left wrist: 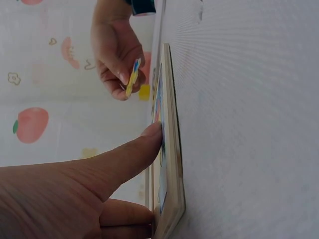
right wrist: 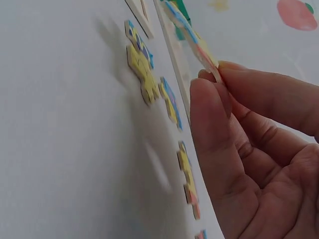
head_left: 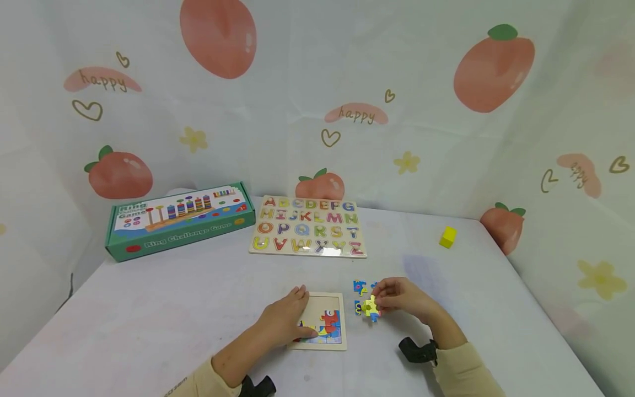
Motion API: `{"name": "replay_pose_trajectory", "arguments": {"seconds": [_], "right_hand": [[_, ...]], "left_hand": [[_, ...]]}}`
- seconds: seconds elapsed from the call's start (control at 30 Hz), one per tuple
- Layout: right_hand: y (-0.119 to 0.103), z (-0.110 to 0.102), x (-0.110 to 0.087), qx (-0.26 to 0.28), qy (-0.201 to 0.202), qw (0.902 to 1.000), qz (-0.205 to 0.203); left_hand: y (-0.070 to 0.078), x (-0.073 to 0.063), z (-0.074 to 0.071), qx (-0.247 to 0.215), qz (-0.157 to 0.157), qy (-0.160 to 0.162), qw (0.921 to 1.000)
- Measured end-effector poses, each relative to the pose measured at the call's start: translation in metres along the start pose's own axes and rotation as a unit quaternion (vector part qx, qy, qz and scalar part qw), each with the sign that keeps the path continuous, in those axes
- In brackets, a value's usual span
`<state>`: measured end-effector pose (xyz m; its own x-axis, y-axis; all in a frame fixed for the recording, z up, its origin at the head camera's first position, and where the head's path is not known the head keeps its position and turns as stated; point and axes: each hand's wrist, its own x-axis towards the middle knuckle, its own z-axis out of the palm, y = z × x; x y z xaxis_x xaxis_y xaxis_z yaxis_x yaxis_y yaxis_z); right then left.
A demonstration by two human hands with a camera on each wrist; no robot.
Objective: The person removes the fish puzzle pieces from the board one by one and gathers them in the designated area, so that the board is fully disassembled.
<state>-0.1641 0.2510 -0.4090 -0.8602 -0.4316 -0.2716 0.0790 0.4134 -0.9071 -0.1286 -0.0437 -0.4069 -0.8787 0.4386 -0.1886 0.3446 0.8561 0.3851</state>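
Note:
Near the table's front lies a small wooden jigsaw tray [head_left: 322,347] with colourful pieces [head_left: 329,320] fitted along its right and lower parts. My left hand [head_left: 280,320] rests on the tray's left side, its thumb on the pieces and its other fingers, fairly straight, along the edge. Right of the tray, my right hand [head_left: 404,298] pinches a yellow jigsaw piece [head_left: 370,306] between thumb and fingertips. That piece is edge-on in the left wrist view, raised off the table. Under and beside it lie several loose jigsaw pieces [right wrist: 142,74], partly hidden by the right hand in the head view.
Behind the tray lies a wooden alphabet board [head_left: 307,255] with coloured letters. A green ring game box [head_left: 181,237] stands at the back left. A yellow block [head_left: 448,237] sits at the back right. A printed cloth hangs behind the table.

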Motion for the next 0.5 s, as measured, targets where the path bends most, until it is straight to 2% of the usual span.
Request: {"name": "replay_pose_trajectory", "arguments": {"seconds": [0.2, 0.5], "right_hand": [[0.002, -0.009, -0.006, -0.013, 0.017, 0.9998, 0.003], [0.004, -0.014, -0.008, -0.031, 0.041, 0.9981, 0.035]], "left_hand": [[0.000, 0.000, 0.000, 0.002, 0.005, 0.004, 1.0000], [0.000, 0.000, -0.001, 0.010, 0.005, 0.004, 0.9999]]}}
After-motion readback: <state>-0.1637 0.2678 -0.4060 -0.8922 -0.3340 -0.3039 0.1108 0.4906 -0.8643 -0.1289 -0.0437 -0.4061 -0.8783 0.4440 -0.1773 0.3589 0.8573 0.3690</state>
